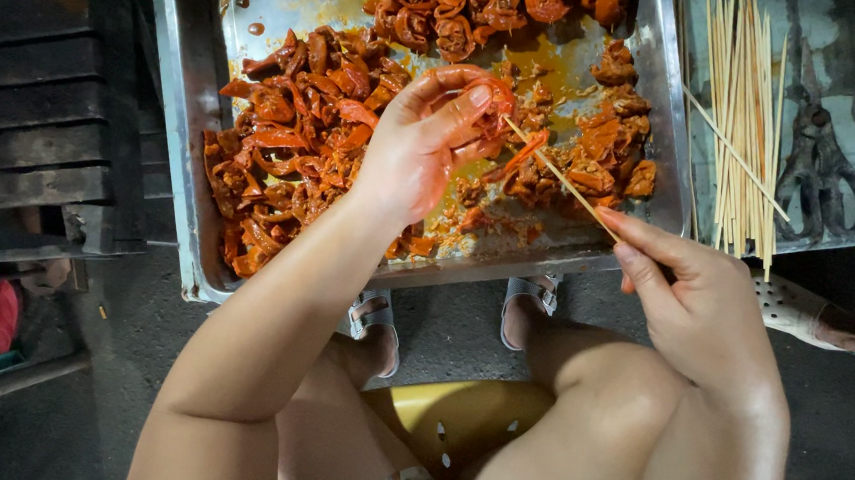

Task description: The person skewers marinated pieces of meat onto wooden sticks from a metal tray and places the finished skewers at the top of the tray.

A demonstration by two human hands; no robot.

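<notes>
Left hand (424, 145): at frame centre over the tray, fingers (457, 107) pinched around a red marinated meat piece (497, 100).
Right hand (695, 289): lower right, fingers clenched on the lower end of a bamboo skewer (562, 179) — its tip touched the meat piece.
Metal tray (181, 103): filled the upper middle of the frame, holding heaps of marinated meat (293, 150) in orange sauce.
Spare skewers (742, 112): a loose bundle at upper right, just beside the tray.
Yellow stool (456, 412): bottom centre, between the person's knees — sandalled feet (377, 322) below the tray edge.
</notes>
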